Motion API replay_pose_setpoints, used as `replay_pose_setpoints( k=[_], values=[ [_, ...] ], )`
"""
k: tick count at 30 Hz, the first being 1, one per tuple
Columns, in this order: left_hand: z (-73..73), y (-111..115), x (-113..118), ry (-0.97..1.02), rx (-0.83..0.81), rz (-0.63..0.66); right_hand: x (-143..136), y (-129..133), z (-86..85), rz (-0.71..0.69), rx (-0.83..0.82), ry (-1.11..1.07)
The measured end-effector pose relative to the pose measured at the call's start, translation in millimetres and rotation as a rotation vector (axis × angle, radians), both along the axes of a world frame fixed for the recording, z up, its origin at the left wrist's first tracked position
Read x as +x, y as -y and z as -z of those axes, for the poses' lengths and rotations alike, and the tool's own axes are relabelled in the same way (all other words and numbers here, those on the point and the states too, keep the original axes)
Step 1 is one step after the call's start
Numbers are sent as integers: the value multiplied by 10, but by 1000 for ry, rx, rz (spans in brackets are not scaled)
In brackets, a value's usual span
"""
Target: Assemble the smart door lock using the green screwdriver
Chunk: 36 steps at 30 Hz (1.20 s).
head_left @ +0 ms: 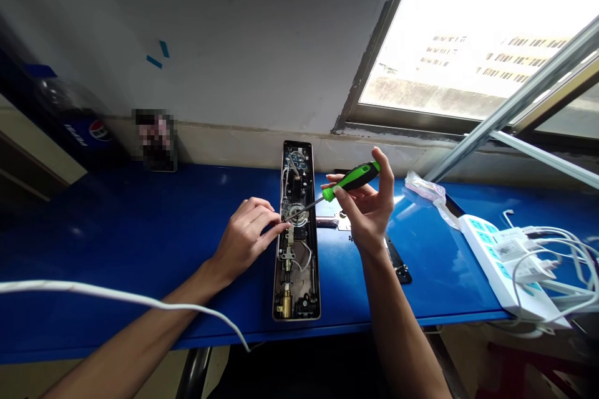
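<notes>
A long dark open housing lies upright in view on the blue table, with a circuit board, wires and a brass cylinder inside. My right hand grips a green and black screwdriver at its handle. The shaft slants down to the left, and its tip reaches the middle of the housing. My left hand is at the housing's left edge, thumb and index finger pinched together near the tip. Whatever lies between those fingers is too small to make out.
The blue table has a dark flat part behind my right wrist. A white power strip with cables is at right, beside a pink plastic packet. A Pepsi bottle stands at left. A white cable crosses above my left forearm.
</notes>
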<state>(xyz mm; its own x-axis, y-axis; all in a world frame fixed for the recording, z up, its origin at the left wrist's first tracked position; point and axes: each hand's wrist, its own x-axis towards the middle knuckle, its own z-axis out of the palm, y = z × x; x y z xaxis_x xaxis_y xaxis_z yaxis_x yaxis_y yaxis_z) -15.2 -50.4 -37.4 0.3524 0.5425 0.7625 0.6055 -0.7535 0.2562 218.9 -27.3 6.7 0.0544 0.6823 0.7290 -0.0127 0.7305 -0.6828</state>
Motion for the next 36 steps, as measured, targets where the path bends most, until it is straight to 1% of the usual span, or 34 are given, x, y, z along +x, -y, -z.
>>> replay_pose_setpoints(
  k=[5,9,12,15,19,22,25,30,36],
  values=[
    [0,-12,10,22,3,-8,-49,8,-33,102,59,-39],
    [-42,8,29,28,-26,9,-44,4,-100,145,138,-20],
    [-102,23,24,32,-104,4,-12,22,-202,165,237,73],
    [-146,22,6,70,-219,-15,15,46,-319,180,338,192],
    [-144,9,8,115,-360,-21,18,62,-412,175,404,345],
    [-124,12,40,118,-434,-1,2,78,-437,159,401,435],
    [-108,26,72,115,-477,14,-26,111,-457,101,416,486],
    [-87,35,88,112,-490,9,-109,159,-477,73,430,485],
    [-66,17,84,108,-481,7,-179,129,-433,77,465,519]
  ],
)
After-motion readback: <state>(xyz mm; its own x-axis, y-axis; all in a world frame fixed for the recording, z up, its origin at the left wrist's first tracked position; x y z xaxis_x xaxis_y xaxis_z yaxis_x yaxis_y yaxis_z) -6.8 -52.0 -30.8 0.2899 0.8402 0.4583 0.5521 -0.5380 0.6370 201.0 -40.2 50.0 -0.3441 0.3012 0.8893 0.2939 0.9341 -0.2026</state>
